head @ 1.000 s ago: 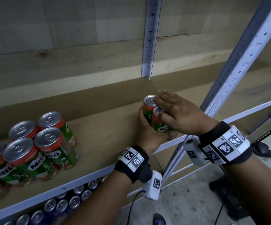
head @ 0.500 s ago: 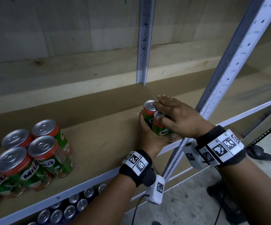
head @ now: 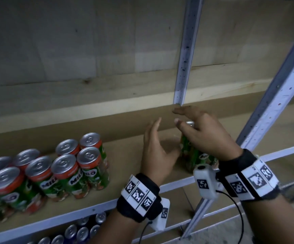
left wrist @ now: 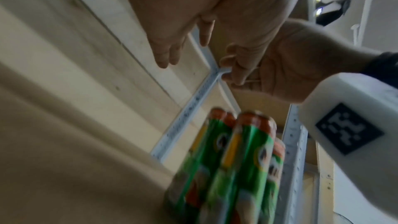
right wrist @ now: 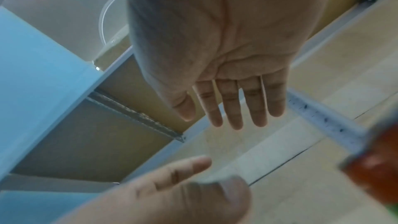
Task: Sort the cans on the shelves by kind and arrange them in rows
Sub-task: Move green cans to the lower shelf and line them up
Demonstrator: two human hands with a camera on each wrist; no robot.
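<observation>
Bare of any can, the left hand (head: 157, 155) is held edge-up above the shelf (head: 125, 155), its fingers straight and loosely spread, palm turned toward the green cans (head: 193, 155) just to its right. It touches nothing. The right hand (head: 206, 136) hovers over those same cans with its fingers stretched out flat and slightly apart, likewise released; in the right wrist view the open palm (right wrist: 215, 40) shows plainly. Whether its heel brushes a can top is hard to tell from the head view. These cans stand upright together near the front edge of the shelf, beside the slanting metal post (head: 273, 103); the blurred left wrist view (left wrist: 237, 168) suggests three. Well to the left on the same shelf stands a larger cluster of green cans (head: 54, 169), upright and packed close. Below, on the lower shelf, are blue cans (head: 83, 231).
</observation>
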